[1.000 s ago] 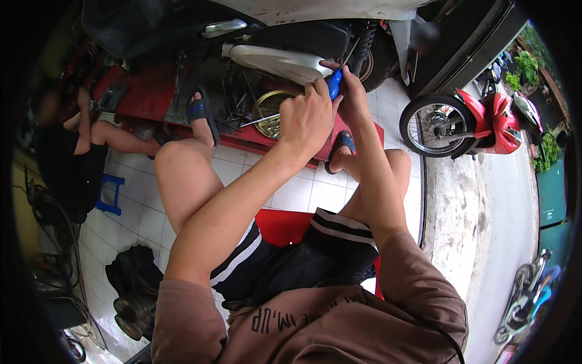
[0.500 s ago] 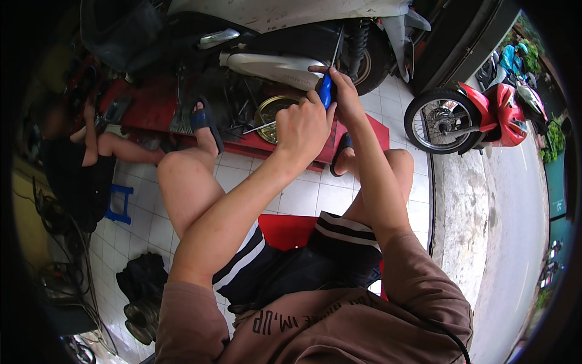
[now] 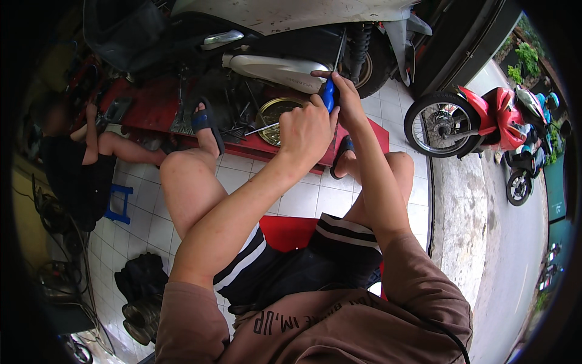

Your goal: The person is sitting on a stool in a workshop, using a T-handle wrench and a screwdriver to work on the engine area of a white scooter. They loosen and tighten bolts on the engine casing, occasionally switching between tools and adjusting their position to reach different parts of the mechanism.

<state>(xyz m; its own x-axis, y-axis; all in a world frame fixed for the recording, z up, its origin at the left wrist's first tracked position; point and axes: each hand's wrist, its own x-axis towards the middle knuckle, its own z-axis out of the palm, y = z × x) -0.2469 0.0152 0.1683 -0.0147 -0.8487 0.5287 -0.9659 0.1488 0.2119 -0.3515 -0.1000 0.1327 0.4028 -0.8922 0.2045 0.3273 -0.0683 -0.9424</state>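
A screwdriver with a blue handle (image 3: 328, 96) is in my right hand (image 3: 349, 108), its long shaft pointing up toward the scooter's rear shock absorber. Whether its tip touches anything I cannot tell. My left hand (image 3: 305, 130) is closed in a fist right beside the blue handle. Out of the fist's left side sticks a thin metal rod (image 3: 262, 129); its other end is hidden in the fingers. Beyond both hands stands the scooter (image 3: 279, 68) with its silver-grey engine side cover, above a red work platform (image 3: 367, 134).
A gold-coloured wheel rim (image 3: 270, 115) lies on the platform among loose tools. At left another person (image 3: 66, 164) sits near a blue stool (image 3: 121, 203). A red motorbike (image 3: 494, 118) stands at right by the street. Dark cloth (image 3: 140, 276) lies on the tiled floor.
Both hands stay almost in place, sinking slightly in the picture with the background. Out on the street, a rider on a motorbike has moved down the picture past the red motorbike.
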